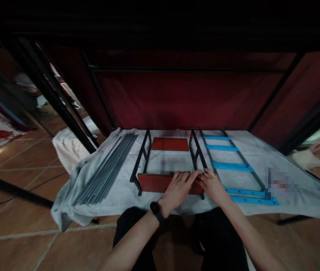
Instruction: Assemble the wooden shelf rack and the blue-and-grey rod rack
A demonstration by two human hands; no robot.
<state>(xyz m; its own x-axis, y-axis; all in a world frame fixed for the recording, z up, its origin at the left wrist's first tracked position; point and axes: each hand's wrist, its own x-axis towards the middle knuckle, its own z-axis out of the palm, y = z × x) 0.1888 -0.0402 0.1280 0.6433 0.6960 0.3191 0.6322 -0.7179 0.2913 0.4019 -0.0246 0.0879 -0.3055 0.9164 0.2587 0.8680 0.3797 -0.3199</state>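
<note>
A near reddish-brown wooden board (154,183) stands on its edge between two black metal side frames, the left frame (140,160) and the right frame (197,152). My left hand (179,186) lies over the board's right end with its fingers curled on the top edge. My right hand (211,184) grips the same end where it meets the right black frame. A second reddish-brown board (170,144) lies flat farther back between the frames. A black band sits on my left wrist (156,210).
All parts rest on a pale cloth (120,195) spread on a tiled floor. A bundle of grey metal rods (107,165) lies at the left. A black frame with blue rungs (230,165) lies at the right. Dark red fabric and black poles stand behind.
</note>
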